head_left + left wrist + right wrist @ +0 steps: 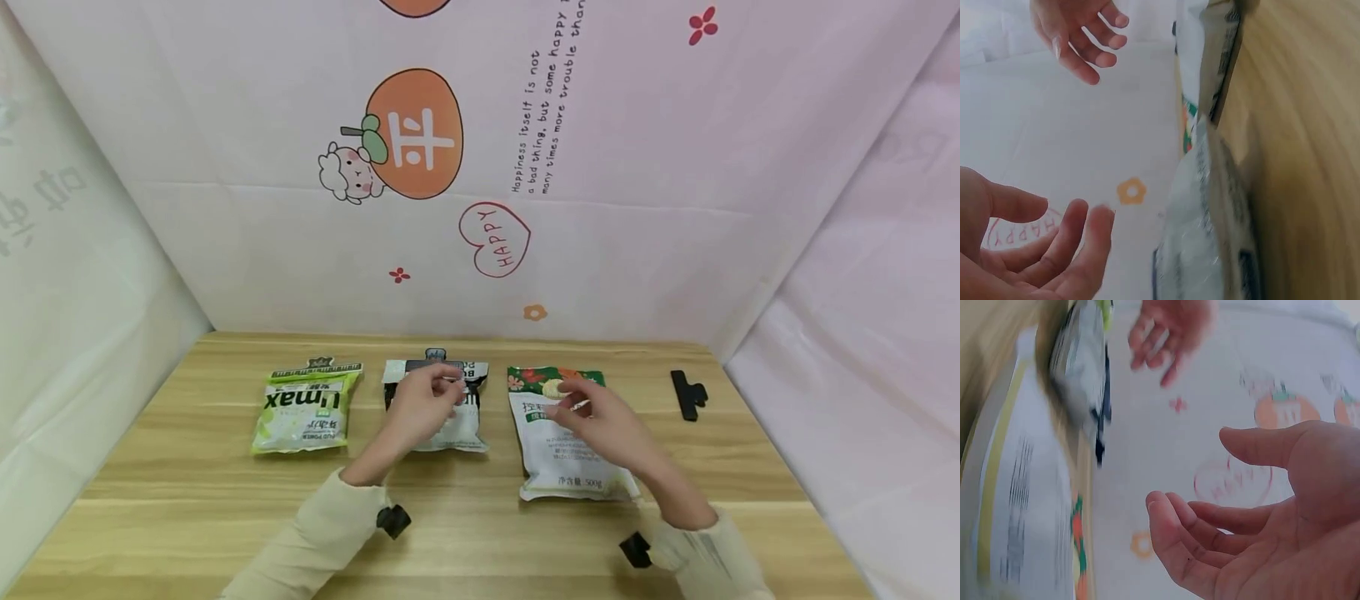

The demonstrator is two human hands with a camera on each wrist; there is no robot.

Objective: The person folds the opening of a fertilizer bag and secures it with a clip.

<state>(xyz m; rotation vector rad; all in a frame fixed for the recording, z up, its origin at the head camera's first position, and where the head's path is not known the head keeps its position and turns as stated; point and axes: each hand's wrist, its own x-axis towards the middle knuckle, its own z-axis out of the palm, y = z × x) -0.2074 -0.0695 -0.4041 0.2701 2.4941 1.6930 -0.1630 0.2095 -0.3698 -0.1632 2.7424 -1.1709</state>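
My left hand [423, 408] hovers over the middle black-and-white snack bag [459, 433], its fingers loosely bent around nothing. A dark bag clip [435, 355] sits at that bag's top edge, partly covered by the hand. Over the white bag with a green floral top [558, 467], my right hand [603, 425] is held with thumb and fingers apart and nothing between them. In the left wrist view, a gap shows between the left hand [1041, 250] and the middle bag [1194, 231]. The right wrist view likewise shows the right hand [1241, 531] apart from the white bag [1022, 500].
A green Umax bag [303, 417] lies at the left with a clip [321, 362] on its top edge. At the table's right lies a loose black bag clip [686, 396]. A printed white cloth [637, 267] stands behind the wooden table [480, 542].
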